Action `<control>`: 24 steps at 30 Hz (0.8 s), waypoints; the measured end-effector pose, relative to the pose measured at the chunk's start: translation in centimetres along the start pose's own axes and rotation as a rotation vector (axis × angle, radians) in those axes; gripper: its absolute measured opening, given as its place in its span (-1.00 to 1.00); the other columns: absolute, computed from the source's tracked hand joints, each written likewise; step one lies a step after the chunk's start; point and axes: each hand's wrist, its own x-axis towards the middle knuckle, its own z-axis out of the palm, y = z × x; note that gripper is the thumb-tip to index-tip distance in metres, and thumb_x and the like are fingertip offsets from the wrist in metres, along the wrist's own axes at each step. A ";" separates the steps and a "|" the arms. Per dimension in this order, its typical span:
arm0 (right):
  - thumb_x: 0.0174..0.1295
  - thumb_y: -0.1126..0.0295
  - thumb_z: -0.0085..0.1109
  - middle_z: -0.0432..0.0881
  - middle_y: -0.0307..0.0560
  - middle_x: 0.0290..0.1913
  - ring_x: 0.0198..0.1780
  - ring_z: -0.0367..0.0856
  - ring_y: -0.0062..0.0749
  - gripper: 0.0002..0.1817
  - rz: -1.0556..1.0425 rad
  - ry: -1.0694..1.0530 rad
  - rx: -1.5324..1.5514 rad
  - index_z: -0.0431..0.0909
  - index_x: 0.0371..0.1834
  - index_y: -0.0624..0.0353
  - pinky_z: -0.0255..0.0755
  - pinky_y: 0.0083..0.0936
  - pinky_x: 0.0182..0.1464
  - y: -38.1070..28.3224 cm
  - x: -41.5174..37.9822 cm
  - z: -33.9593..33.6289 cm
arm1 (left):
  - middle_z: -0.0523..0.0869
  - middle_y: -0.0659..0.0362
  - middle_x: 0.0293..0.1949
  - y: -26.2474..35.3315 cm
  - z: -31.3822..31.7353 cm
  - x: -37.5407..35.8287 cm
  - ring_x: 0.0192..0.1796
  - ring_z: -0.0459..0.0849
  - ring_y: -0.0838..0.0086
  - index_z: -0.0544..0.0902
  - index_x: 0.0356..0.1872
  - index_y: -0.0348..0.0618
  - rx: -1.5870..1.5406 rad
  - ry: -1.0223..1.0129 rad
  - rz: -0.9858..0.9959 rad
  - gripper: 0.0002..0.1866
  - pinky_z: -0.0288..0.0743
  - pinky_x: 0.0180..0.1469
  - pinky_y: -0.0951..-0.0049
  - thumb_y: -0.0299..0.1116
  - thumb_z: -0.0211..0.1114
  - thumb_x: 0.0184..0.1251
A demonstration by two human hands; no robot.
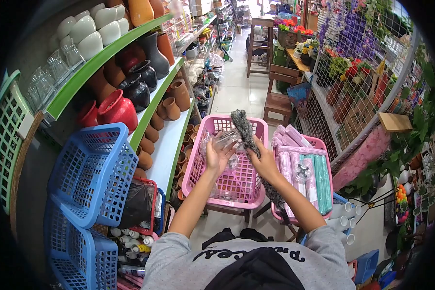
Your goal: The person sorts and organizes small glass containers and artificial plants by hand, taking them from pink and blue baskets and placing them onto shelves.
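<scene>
Clear piece and dark cloth brought together over a pink basket

Nearest: both forearms reach ahead. Left hand [216, 157], just left of 12 o'clock, is partly open, palm turned inward, fingers loosely curled round a clear glass-like piece [225, 140], held tilted above the basket. Right hand [262, 160], at 12, is closed on a bunched dark grey cloth [246, 135]; the cloth's upper part stands across the clear piece's end, its tail hanging toward 1. Whether the cloth goes inside the piece, cannot tell.

Step in hand, my reading: wiping the clear piece. Next move would call for a steady, light left grip and a turn of the piece against the cloth, then a gentle setting down; it looks breakable.

Under the hands, toward 12: pink basket [191, 169], more clear pieces [225, 195] lying at its near end. At 1, a second pink basket [327, 174] with wrapped pink bundles [285, 174] and teal bundles [322, 174].

Further out: blue baskets [89, 195] at 10; a shelf's red vase [117, 107] near 11; wooden chair [279, 92] past 12.
</scene>
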 end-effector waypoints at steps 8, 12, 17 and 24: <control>0.21 0.42 0.10 0.61 0.33 -0.18 -0.13 0.67 0.01 -0.46 -0.149 -0.183 -0.227 0.32 0.31 0.08 0.48 -0.31 -0.10 -2.4 -0.9 0.0 | 0.56 0.20 0.07 -1.6 -0.3 -0.4 0.16 0.51 0.36 0.39 0.22 -0.04 0.136 0.109 0.060 -0.32 0.38 0.15 0.30 0.26 0.07 0.27; 0.18 0.43 0.10 0.62 0.28 -0.15 -0.16 0.63 0.14 -0.45 0.060 -0.133 -0.024 0.30 0.30 0.12 0.49 -0.23 -0.09 -2.0 0.4 -0.7 | 0.60 0.21 0.03 -0.4 0.0 -1.1 0.09 0.54 0.44 0.48 0.14 -0.07 0.164 0.115 0.048 -0.32 0.36 0.16 0.39 0.28 0.10 0.22; 0.22 0.38 0.11 0.62 0.31 -0.18 -0.16 0.64 0.12 -0.47 -0.103 -0.177 -0.147 0.31 0.29 0.14 0.50 -0.25 -0.10 -2.7 0.0 -1.2 | 0.59 0.08 0.06 1.9 -0.8 -0.9 0.09 0.58 0.35 0.43 0.17 -0.15 0.170 -0.125 -0.015 -0.36 0.41 0.22 0.34 0.14 0.15 0.25; 0.24 0.35 0.10 0.62 0.35 -0.19 -0.17 0.67 0.07 -0.48 -0.075 -0.096 0.024 0.32 0.29 0.14 0.48 -0.28 -0.07 1.0 0.5 -0.2 | 0.45 -0.02 0.20 2.0 1.9 -1.4 0.22 0.48 0.13 0.30 0.26 -0.20 0.020 -0.278 0.003 -0.20 0.37 0.31 0.15 0.20 0.22 0.16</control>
